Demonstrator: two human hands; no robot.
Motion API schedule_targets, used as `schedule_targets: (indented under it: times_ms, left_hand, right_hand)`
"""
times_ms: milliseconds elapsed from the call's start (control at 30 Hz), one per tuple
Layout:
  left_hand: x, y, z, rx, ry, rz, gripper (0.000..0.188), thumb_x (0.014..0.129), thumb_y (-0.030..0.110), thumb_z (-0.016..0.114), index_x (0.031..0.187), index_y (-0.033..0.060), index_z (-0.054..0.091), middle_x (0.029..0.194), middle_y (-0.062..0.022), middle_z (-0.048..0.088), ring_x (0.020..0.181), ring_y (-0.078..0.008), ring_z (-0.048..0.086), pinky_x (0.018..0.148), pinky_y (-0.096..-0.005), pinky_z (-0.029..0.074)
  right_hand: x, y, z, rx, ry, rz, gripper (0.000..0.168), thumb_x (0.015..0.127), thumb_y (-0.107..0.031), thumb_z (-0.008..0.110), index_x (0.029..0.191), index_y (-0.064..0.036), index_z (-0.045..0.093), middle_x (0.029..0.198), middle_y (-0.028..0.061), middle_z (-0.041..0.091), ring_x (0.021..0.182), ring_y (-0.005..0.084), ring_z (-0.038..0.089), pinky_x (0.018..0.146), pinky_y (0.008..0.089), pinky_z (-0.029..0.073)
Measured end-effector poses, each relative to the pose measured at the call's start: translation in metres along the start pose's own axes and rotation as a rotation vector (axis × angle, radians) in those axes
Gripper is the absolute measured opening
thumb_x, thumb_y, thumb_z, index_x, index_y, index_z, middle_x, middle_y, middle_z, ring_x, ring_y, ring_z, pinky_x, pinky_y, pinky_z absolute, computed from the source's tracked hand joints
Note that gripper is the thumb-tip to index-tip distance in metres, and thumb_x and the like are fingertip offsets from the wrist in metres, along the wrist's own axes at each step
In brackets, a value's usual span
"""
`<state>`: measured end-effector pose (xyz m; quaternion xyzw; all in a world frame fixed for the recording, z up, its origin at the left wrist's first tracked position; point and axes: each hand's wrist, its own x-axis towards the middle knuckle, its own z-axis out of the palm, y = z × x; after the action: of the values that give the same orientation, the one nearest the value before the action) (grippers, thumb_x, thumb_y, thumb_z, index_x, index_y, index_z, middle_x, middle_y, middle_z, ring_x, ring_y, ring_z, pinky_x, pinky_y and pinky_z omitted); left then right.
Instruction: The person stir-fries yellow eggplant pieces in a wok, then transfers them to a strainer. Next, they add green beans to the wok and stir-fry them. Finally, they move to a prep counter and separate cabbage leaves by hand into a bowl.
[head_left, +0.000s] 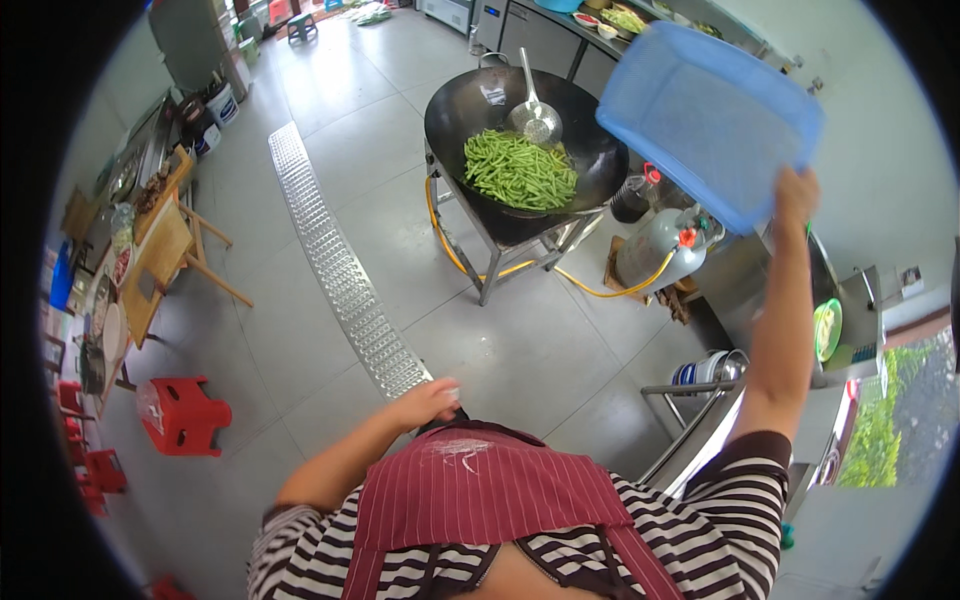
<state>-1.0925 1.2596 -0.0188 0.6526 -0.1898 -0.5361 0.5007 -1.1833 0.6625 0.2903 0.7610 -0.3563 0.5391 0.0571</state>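
My right hand (796, 196) grips the near right corner of a blue plastic mesh basket (720, 120), which is lifted and tilted to the right of the wok; no contents show in it. Cut green beans (519, 169) lie heaped in the large black wok (596, 161), on a metal stand. A perforated metal skimmer (536, 120) rests in the wok against the beans, its handle over the far rim. My left hand (427, 405) is near my waist in front of the maroon apron (487, 487), fingers partly curled; whether it holds something cannot be told.
A gas cylinder (652, 251) with a yellow hose (592, 291) stands right of the wok stand (491, 277). A perforated metal drain cover (337, 277) crosses the floor. Red plastic stools (191, 416) and a wooden table (154, 274) are at left. A sink counter is at right.
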Motion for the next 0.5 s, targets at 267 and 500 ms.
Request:
schedule_targets:
  times_ms: [267, 500]
  left_hand:
    - [-0.12, -0.229, -0.126, 0.632, 0.284, -0.274, 0.031, 0.087, 0.021, 0.05, 0.107, -0.0025, 0.055, 0.081, -0.0112, 0.061, 0.074, -0.0153, 0.059, 0.065, -0.0307, 0.048]
    - [-0.125, -0.223, -0.275, 0.253, 0.403, -0.588, 0.028, 0.084, 0.019, 0.051, 0.099, -0.0037, 0.055, 0.074, -0.0092, 0.059, 0.068, -0.0153, 0.057, 0.062, -0.031, 0.047]
  right_hand:
    - [-0.177, 0.148, -0.3, -0.635, 0.185, 0.298, 0.016, 0.074, -0.018, 0.053, 0.079, -0.003, 0.058, 0.07, 0.0138, 0.06, 0.063, 0.0309, 0.057, 0.057, 0.0391, 0.044]
    - [-0.381, 0.041, -0.291, -1.096, -0.407, 0.351, 0.01, 0.081, -0.017, 0.048, 0.079, -0.01, 0.054, 0.08, 0.012, 0.059, 0.074, 0.0332, 0.059, 0.061, 0.0438, 0.047]
